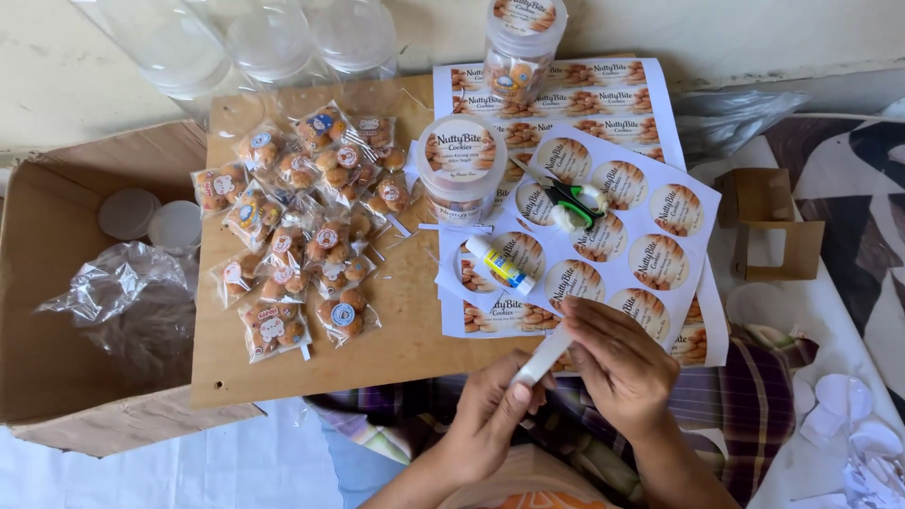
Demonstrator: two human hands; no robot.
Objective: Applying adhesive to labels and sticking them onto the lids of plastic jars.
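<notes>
Two jars (460, 165) already carry labels, while many cookie packets (302, 221) wait on the board (396, 330). Your left hand (490, 415) and right hand (617, 363) pinch a white label strip (544, 355) with closed fingers, just below the sticker sheet (613, 226).

Top jar (524, 38) & 3 clear tubs (273, 42) cut off by upper edge.
</notes>
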